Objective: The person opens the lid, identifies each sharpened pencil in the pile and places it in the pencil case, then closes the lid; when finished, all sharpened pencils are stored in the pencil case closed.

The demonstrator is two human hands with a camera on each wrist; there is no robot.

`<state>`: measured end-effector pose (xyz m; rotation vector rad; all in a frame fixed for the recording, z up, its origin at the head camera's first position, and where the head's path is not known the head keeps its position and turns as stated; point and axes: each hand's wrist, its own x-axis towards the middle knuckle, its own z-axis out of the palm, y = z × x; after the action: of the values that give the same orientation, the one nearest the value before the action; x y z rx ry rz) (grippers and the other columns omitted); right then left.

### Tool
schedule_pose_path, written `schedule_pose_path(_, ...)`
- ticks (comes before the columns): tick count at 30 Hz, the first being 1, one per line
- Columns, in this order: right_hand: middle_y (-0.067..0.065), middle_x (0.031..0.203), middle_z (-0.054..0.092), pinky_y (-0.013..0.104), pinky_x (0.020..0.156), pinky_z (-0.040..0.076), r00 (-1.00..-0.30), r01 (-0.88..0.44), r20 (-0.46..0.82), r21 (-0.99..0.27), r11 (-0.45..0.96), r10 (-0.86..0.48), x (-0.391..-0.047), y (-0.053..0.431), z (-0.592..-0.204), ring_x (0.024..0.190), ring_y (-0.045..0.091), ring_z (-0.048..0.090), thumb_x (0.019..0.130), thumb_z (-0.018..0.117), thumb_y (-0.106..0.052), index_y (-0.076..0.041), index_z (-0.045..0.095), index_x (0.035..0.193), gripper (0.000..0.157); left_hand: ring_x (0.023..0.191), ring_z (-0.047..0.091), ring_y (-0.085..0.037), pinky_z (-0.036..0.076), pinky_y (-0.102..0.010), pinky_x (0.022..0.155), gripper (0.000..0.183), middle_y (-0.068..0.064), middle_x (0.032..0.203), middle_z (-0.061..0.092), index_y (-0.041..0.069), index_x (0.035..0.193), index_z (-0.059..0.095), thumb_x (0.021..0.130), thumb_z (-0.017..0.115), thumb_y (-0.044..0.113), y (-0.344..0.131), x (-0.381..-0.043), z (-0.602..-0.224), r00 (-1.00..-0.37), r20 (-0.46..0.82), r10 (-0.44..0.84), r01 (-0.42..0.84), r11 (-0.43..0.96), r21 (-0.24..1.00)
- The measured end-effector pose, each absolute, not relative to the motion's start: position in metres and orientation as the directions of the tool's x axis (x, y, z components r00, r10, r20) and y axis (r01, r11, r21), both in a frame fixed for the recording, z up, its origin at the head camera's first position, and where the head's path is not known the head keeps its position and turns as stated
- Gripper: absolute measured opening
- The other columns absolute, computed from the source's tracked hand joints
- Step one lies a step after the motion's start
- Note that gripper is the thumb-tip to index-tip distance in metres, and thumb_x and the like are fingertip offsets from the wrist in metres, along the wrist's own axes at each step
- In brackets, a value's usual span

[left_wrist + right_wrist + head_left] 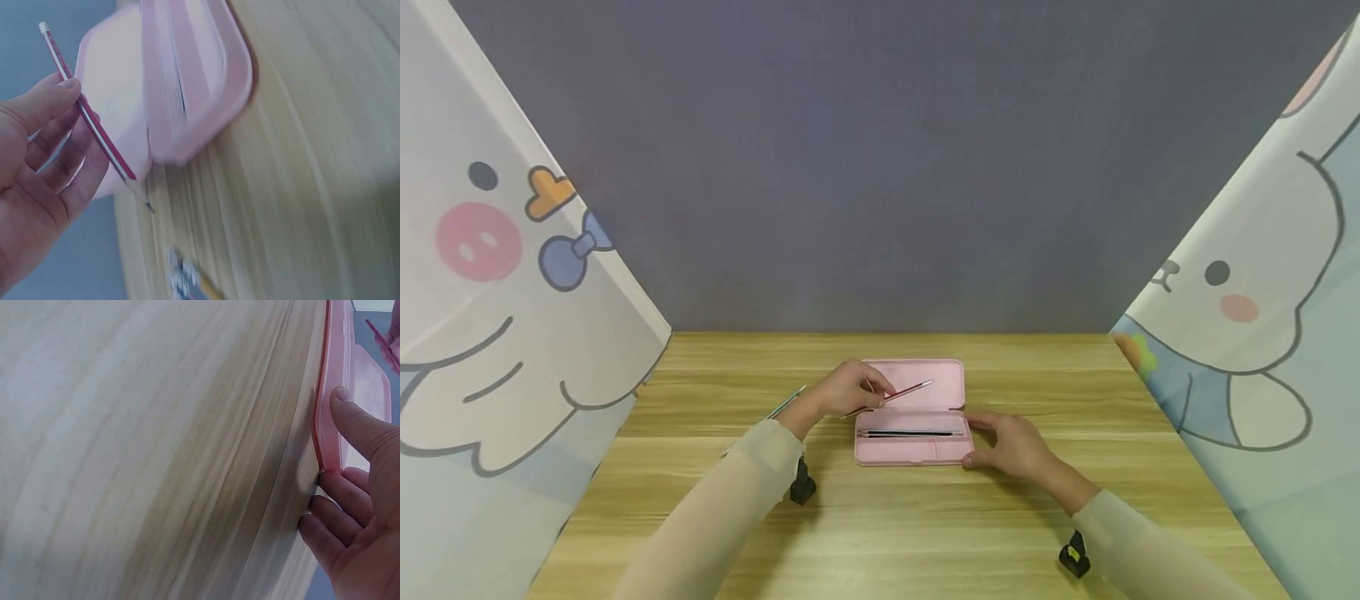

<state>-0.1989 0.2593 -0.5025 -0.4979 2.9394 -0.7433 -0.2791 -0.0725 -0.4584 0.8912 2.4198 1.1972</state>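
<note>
A pink pencil case [895, 452] lies open on the wooden table, its lid [946, 377] folded back on the far side. My left hand [848, 388] pinches a red-and-white striped pencil [100, 132] between thumb and fingers, above the case's hinge side. That pencil slants, with its white end up and its sharpened tip down. Inside the case's long compartment lie dark pencils [910, 433]; their exact number is unclear. My right hand [1015, 443] holds the case's right end, thumb [355, 419] on the near rim and fingers along the end wall.
Left of the case, partly behind my left forearm, several pencils [786, 402] lie on the table [910, 533]. A grey panel [887, 167] stands along the back edge. Cartoon-printed cloths [617, 317] flank both sides. Black devices [802, 483] hang at my wrists.
</note>
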Motion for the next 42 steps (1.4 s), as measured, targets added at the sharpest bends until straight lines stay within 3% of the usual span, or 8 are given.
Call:
schedule_pose_path(8, 0.004, 0.132, 0.07, 0.056, 0.102, 0.049, -0.944, -0.302, 0.03, -0.482, 0.822, -0.329, -0.199, 0.257, -0.505, 0.124, 0.035, 0.064, 0.07, 0.092, -0.048, -0.018, 0.066, 0.138, 0.078, 0.079, 0.064, -0.005, 0.054, -0.023, 0.073, 0.02, -0.005, 0.088, 0.075, 0.006, 0.104, 0.081, 0.086, 0.077, -0.003, -0.036, -0.28, -0.471, -0.716, 0.023, 0.697, 0.481, 0.47, 0.74)
schedule_pose_path(16, 0.005, 0.132, 0.07, 0.055, 0.102, 0.049, -0.943, -0.304, 0.032, -0.488, 0.818, -0.332, -0.2, 0.255, -0.506, 0.124, 0.034, 0.064, 0.071, 0.092, -0.047, -0.017, 0.066, 0.137, 0.077, 0.079, 0.061, -0.007, 0.051, -0.024, 0.075, 0.017, 0.002, 0.085, 0.073, 0.008, 0.1, 0.082, 0.085, 0.079, 0.001, -0.019, -0.272, -0.477, -0.724, -0.007, 0.689, 0.553, 0.587, 0.591)
schedule_pose_path(23, 0.004, 0.131, 0.071, 0.054, 0.103, 0.05, -0.94, -0.31, 0.035, -0.498, 0.81, -0.338, -0.2, 0.255, -0.506, 0.125, 0.034, 0.064, 0.07, 0.093, -0.045, -0.016, 0.066, 0.138, 0.078, 0.086, 0.066, -0.007, 0.053, -0.025, 0.083, 0.013, 0.005, 0.092, 0.077, 0.014, 0.099, 0.082, 0.088, 0.079, 0.008, -0.017, -0.264, -0.483, -0.739, -0.035, 0.673, 0.589, 0.671, 0.451)
schedule_pose_path(34, 0.002, 0.129, 0.072, 0.056, 0.103, 0.049, -0.947, -0.286, 0.017, -0.503, 0.815, -0.322, -0.2, 0.256, -0.506, 0.126, 0.034, 0.063, 0.07, 0.093, -0.046, -0.018, 0.065, 0.139, 0.079, 0.086, 0.065, -0.007, 0.053, -0.027, 0.084, 0.011, 0.009, 0.088, 0.076, 0.02, 0.092, 0.081, 0.087, 0.078, 0.011, -0.012, -0.261, -0.49, -0.74, -0.033, 0.672, 0.618, 0.698, 0.363)
schedule_pose_path(42, 0.003, 0.129, 0.072, 0.056, 0.103, 0.049, -0.951, -0.272, 0.013, -0.508, 0.818, -0.308, -0.199, 0.259, -0.507, 0.126, 0.034, 0.063, 0.07, 0.093, -0.045, -0.018, 0.066, 0.138, 0.079, 0.089, 0.068, -0.008, 0.054, -0.027, 0.086, 0.008, 0.009, 0.091, 0.076, 0.019, 0.094, 0.08, 0.09, 0.078, 0.013, -0.011, -0.257, -0.492, -0.743, -0.049, 0.668, 0.61, 0.704, 0.364)
